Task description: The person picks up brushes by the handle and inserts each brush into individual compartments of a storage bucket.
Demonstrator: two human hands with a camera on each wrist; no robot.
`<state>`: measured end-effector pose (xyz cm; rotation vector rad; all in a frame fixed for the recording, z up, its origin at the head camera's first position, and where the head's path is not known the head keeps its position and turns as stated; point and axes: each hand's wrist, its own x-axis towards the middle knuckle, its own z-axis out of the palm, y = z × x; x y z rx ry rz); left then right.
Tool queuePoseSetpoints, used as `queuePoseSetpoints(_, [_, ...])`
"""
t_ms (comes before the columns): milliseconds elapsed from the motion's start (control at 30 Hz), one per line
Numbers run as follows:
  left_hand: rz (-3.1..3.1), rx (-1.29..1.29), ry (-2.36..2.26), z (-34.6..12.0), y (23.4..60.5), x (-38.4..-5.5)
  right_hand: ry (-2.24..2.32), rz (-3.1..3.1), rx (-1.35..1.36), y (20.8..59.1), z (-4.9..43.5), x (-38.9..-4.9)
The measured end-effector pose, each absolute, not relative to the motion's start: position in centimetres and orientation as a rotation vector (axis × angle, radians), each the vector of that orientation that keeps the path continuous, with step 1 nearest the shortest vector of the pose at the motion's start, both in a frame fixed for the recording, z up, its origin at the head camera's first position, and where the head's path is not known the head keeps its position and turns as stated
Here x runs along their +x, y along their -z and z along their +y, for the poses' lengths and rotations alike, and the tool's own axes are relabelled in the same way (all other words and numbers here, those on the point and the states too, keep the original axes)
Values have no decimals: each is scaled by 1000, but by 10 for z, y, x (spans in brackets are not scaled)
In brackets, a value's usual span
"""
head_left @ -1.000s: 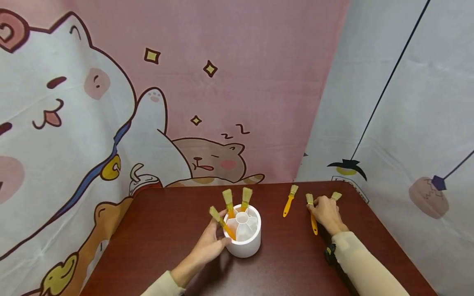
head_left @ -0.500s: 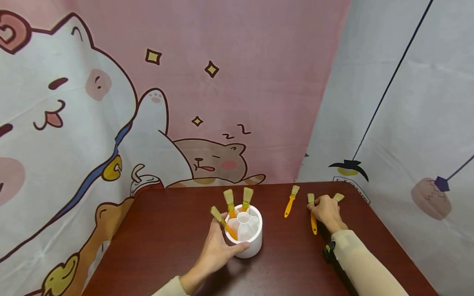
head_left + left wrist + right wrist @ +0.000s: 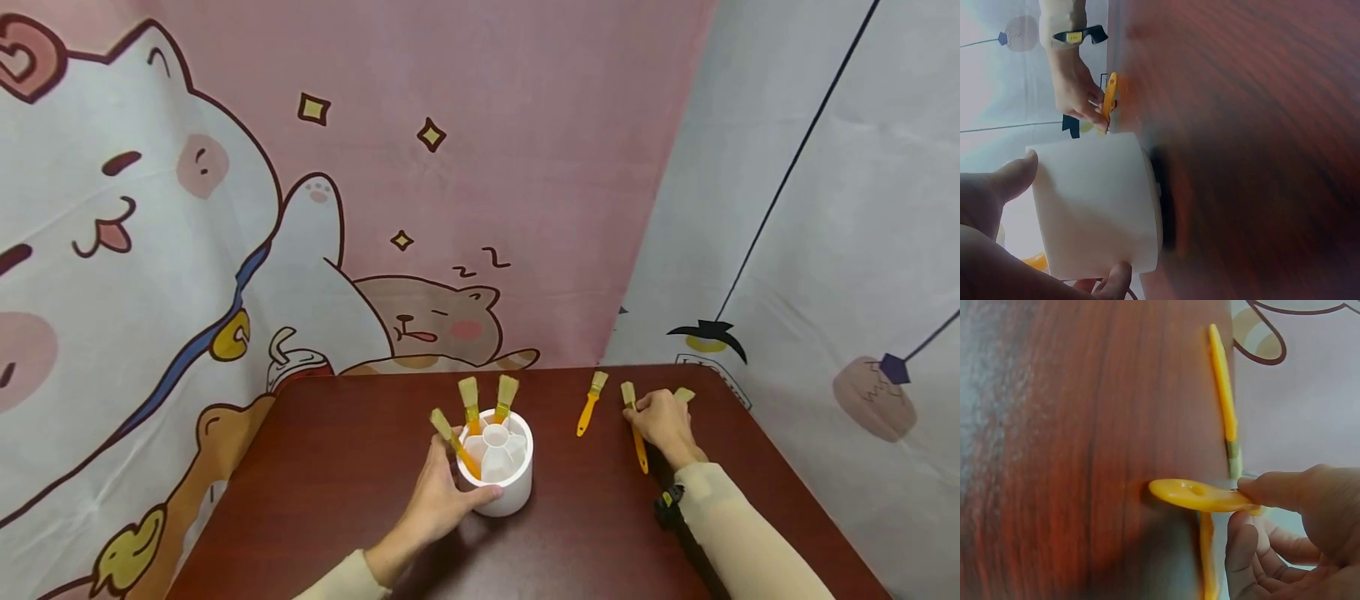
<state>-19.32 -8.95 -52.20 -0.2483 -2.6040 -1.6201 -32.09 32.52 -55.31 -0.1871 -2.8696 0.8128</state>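
Observation:
My left hand (image 3: 438,500) grips a white round holder (image 3: 512,497) from its left side, thumb across the front wall. The holder has petal-shaped compartments round a central tube. Three paintbrushes stand in it bristles up, the nearest paintbrush (image 3: 454,439) leaning left. At the right, my right hand (image 3: 663,423) pinches another paintbrush (image 3: 1194,495) between thumb and fingers; its yellow handle points toward me and its bristles face away. Beyond that hand lies a further paintbrush (image 3: 683,395), mostly hidden by it in the head view.
One more yellow-handled paintbrush (image 3: 590,407) lies on the dark red-brown table (image 3: 360,450), between the holder and my right hand. A cartoon-printed cloth (image 3: 525,167) hangs close behind the table's far edge.
My left thumb has shifted right, from the holder's near left side onto its front wall. The paintbrush in my right hand has turned slightly, while the hand stays nearly in place.

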Motion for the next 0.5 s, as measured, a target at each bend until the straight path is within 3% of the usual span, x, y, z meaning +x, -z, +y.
queuePoseSetpoints(500, [-2536,-365,1933,-97,521,-206,-913,-2686,-97,515,305,-287])
